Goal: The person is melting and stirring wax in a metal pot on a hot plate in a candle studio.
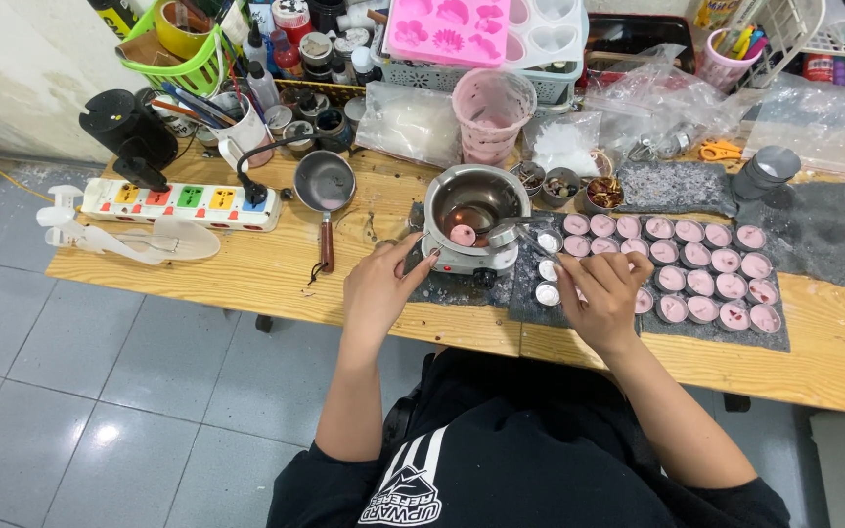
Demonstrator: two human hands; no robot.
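Mostly, the small cups [701, 282] at three o'clock on our desk [246, 274] hold pink wax; a few by our right hand [606, 293] look empty. Its fingers pinch something too small to make out. Our left hand [378, 288], fingers loosely curled, rests beside the melting pot [471, 200], holding nothing visible.

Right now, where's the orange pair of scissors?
In the head view, the orange scissors lie at the back right of the wooden table, among clear plastic bags, just left of the stacked grey cups.
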